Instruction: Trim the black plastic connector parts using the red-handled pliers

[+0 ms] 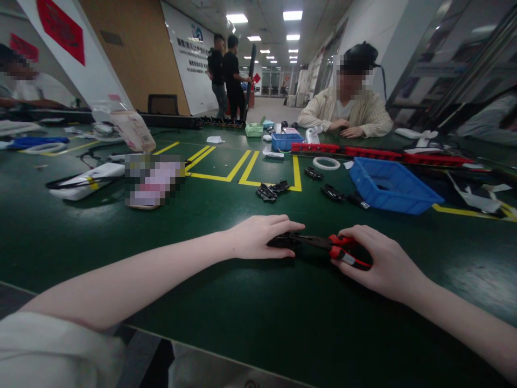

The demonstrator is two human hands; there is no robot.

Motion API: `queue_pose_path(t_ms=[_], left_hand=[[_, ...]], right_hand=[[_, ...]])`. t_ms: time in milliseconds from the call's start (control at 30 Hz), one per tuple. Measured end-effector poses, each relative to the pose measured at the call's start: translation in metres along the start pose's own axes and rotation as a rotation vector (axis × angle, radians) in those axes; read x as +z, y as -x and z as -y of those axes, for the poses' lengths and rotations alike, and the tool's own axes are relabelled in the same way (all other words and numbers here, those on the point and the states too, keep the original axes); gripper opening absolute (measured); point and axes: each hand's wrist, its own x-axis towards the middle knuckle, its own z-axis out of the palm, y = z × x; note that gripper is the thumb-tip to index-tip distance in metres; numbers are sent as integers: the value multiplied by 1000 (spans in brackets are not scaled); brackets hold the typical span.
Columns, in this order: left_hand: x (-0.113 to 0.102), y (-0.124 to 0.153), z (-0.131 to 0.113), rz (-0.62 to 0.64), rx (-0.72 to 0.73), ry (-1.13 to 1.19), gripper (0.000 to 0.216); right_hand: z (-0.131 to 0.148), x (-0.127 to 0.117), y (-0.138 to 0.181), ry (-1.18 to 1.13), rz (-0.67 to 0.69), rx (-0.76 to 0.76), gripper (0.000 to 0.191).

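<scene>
My right hand (pixel 369 258) is closed around the red and black handles of a pair of long-nose pliers (pixel 337 248). Their jaws point left and reach a small black plastic part (pixel 285 240). That part sits between the thumb and fingers of my left hand (pixel 260 237), which partly cover it. Whether the jaws grip the part or only touch it, I cannot tell. Beyond my hands, similar black parts (pixel 267 193) lie on the green tabletop (pixel 226 302), with more of them (pixel 333 193) farther right.
A blue bin (pixel 393 186) stands at the right, behind it a long red strip (pixel 375 153). A white tape roll (pixel 326 163) lies nearby. At the left are a phone (pixel 155 183), a white box-like device (pixel 91 180) and a bottle (pixel 131 126). Across the table sits a person (pixel 347 102).
</scene>
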Motion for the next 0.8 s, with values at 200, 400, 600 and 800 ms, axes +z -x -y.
queue_pose_path(t_ms=[200, 400, 600, 800], left_hand=[[-1, 1, 3, 31, -1, 46, 46], [-1, 0, 7, 34, 36, 116, 46], [-4, -3, 9, 57, 86, 209, 44], [-7, -2, 3, 62, 10, 282, 44]], right_hand=[[2, -2, 0, -6, 12, -1, 31], [0, -2, 0, -14, 7, -8, 31], [-2, -3, 0, -19, 35, -31, 30], [-1, -2, -1, -20, 45, -9, 30]])
